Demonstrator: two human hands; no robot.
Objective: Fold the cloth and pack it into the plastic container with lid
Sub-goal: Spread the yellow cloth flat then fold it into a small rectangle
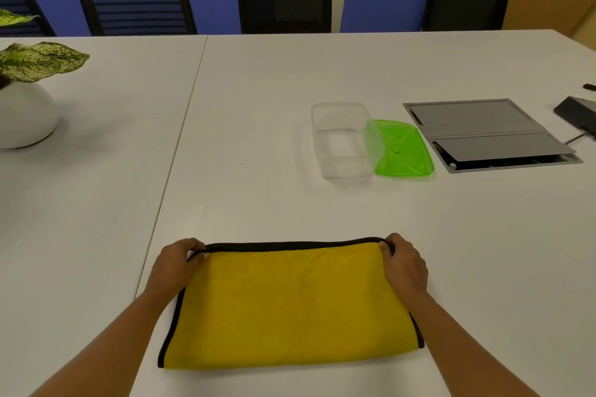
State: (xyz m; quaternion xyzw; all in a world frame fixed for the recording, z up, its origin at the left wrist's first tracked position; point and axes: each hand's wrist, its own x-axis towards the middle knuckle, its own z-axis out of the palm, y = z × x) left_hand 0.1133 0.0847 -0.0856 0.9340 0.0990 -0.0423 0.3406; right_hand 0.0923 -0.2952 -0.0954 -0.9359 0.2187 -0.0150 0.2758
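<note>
If the left hand and right hand, each pinching a far corner, pull unevenly, the layers could skew (making a lumpy bundle too bulky for the clear container). The yellow microfibre cloth, black-edged, lies folded flat on the white table, near the person.

Path: table runs open from cloth to container | lid against container's right wall | hatch flap beyond | plant pot far left
</note>
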